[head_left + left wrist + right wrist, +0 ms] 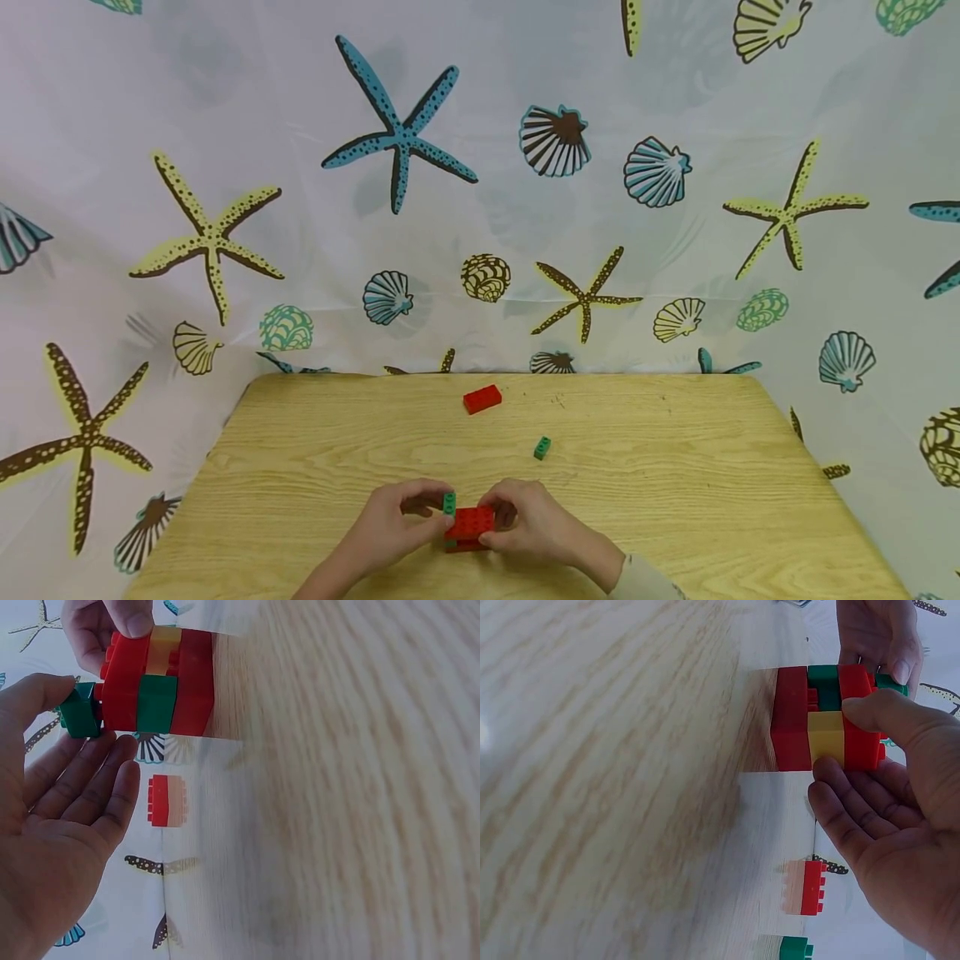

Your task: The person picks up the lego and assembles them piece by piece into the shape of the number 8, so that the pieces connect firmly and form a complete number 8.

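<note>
Head view, wooden table (675, 500), seashell-print curtain (480, 208) behind, loose red brick (482, 399)

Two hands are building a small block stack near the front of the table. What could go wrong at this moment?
1. The left hand pinches a small green brick only at its fingertips, at the upper corner of the block stack; it may slip or seat crooked.
2. The right hand steadies the stack from one side only; pressing hard could tip it or split its layers.
3. The loose green brick and loose red brick lie farther back, so reaching for them could knock the stack.
</note>
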`<state>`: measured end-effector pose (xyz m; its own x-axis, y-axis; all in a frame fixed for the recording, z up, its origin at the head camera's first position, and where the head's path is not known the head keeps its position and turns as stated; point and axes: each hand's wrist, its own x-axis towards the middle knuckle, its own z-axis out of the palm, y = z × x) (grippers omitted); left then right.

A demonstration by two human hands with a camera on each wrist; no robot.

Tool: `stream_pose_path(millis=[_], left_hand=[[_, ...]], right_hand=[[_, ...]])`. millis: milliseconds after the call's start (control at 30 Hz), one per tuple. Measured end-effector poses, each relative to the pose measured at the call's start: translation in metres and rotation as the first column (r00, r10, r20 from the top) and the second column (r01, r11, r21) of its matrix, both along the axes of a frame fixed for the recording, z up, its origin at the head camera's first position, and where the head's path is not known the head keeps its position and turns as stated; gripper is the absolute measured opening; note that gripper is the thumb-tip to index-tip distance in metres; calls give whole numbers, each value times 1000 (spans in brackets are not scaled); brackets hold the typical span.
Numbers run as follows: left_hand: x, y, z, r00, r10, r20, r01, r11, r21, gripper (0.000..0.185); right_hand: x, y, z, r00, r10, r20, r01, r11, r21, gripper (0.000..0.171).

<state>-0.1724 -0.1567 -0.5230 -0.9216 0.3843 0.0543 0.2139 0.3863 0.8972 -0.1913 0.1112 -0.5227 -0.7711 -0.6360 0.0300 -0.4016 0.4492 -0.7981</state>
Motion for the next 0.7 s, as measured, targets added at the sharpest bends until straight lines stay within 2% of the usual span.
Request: stream_pose_path(millis=[700], left_hand=[[4, -1, -2, 1000, -24, -13, 25, 1000, 15, 41]], right_hand=[[0, 0, 0, 1000, 0, 5, 0, 1000, -9, 23]])
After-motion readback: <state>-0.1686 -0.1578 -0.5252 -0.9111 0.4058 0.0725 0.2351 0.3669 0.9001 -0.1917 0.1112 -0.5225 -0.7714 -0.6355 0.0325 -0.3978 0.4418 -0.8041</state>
